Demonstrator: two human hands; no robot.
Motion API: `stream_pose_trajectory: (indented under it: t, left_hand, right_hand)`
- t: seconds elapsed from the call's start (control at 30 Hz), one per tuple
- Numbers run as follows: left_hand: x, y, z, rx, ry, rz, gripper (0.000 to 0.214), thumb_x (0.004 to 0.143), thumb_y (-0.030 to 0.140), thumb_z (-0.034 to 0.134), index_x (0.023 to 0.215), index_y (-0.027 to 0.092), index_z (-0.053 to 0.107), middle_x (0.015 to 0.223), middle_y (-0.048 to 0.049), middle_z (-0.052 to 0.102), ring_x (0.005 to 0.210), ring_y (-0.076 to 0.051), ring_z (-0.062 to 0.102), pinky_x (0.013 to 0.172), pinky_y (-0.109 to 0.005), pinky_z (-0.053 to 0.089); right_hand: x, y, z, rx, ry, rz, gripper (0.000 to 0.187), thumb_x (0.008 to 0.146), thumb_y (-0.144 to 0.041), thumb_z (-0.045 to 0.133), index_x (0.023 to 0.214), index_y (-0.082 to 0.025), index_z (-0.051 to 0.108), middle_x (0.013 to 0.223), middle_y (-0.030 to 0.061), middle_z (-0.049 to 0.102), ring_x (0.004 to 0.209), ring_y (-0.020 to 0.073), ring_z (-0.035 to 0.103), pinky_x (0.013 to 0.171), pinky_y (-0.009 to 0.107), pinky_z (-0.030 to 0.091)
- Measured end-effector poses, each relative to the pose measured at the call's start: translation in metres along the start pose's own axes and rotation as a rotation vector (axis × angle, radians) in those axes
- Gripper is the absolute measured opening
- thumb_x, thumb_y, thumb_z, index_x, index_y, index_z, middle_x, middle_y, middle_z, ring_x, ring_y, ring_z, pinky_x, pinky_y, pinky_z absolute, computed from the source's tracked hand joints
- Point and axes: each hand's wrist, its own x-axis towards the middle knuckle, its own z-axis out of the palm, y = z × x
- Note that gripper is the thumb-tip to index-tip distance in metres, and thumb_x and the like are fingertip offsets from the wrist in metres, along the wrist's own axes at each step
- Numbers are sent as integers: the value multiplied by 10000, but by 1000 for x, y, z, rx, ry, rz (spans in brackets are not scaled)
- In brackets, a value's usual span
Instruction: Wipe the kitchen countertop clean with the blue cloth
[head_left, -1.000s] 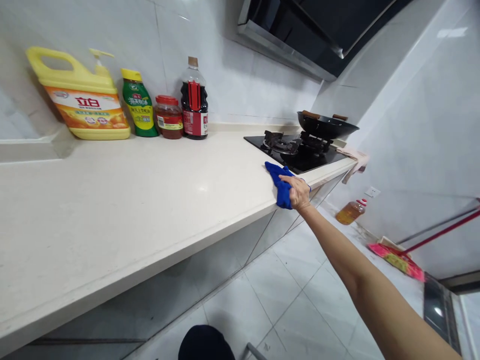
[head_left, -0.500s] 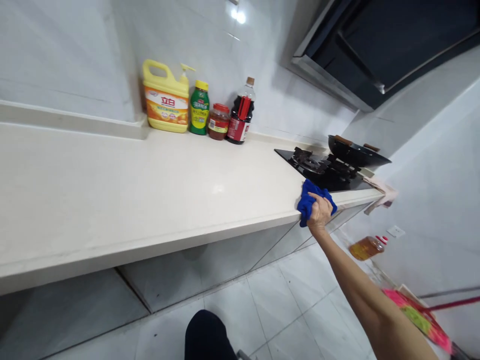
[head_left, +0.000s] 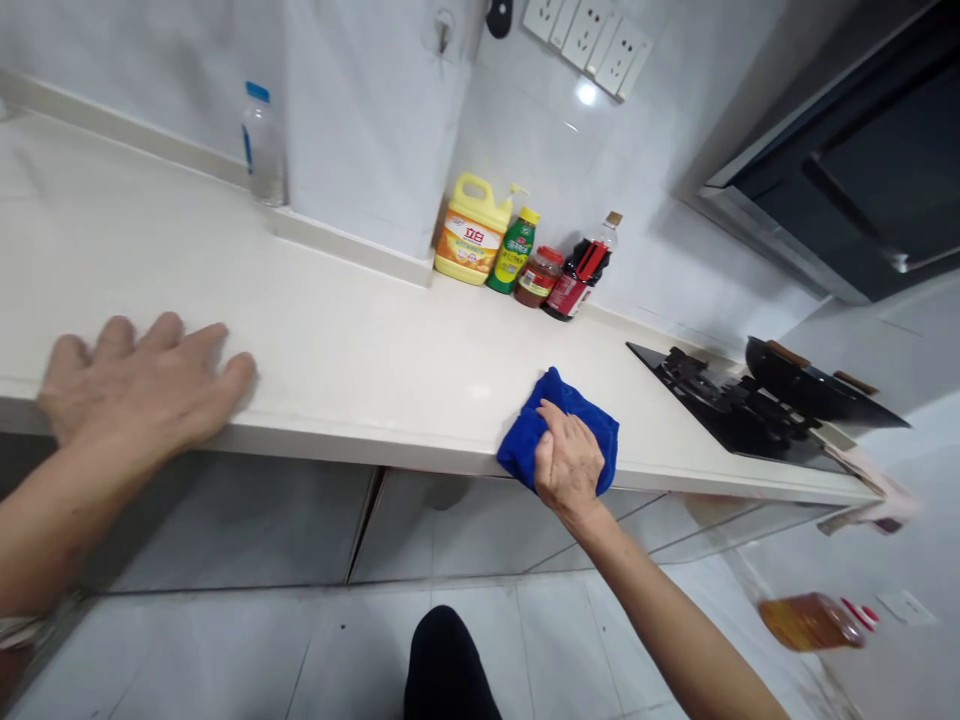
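My right hand (head_left: 571, 458) grips a blue cloth (head_left: 534, 425) and presses it on the front edge of the pale countertop (head_left: 360, 350). Part of the cloth hangs over that edge. On the left, my left hand (head_left: 146, 385) is spread over the front of the counter with its fingers apart and nothing in it; slight blur hides whether it rests on the surface. Behind the cloth, against the wall, stand a yellow detergent jug (head_left: 471, 235), a green bottle (head_left: 514, 252), a red-lidded jar (head_left: 538, 278) and a dark sauce bottle (head_left: 581, 275).
A black gas stove (head_left: 720, 400) carries a wok (head_left: 817, 385) on the right. A clear bottle with a blue cap (head_left: 262, 150) stands by the wall corner. A pinkish cloth (head_left: 874, 490) hangs at the counter's end. An oil bottle (head_left: 810, 620) is low on the right.
My right hand has moved left along the counter edge with the blue cloth, away from the stove. My left hand has come into view, and the view has swung left.
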Motion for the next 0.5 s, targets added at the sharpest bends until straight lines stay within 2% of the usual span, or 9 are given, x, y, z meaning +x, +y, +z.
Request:
stream_pose_trajectory:
  t: [0.07,0.23,0.4,0.5]
  left_hand:
    - [-5,5,-6,25,2,-6,698,940,518,82,1288,173,579,1249,-153,564,1184,-358,441,953,-518,363]
    - [-10,5,-8,-24,23,15,679,940,483,107,1249,150,611,1234,-188,561,1211,-406,434,958,-553,346]
    - [-11,3,-3,-20,71,44,672,953,482,97,1246,155,607,1196,-182,548,1204,-413,444,955,-564,352]
    - [-12,2,-2,-20,79,46,663,960,481,98,1226,159,613,1198,-178,549,1204,-408,445,965,-564,351]
  right_hand:
    - [7,-32,0,7,-50,-30,563,976,-328,256,1376,-152,610,1490,86,569,1342,296,543,1199,459,348]
    - [29,-91,-6,56,-201,-114,565,990,-339,287,1448,-124,538,1548,122,501,1390,375,484,1204,542,324]
    - [61,-124,-8,126,-445,-296,632,1019,-381,249,1544,-56,384,1650,170,325,1491,410,335,1258,567,209]
    - [85,-135,2,198,-587,-392,662,1028,-442,263,1605,-118,283,1701,121,214,1551,412,187,1273,591,144]
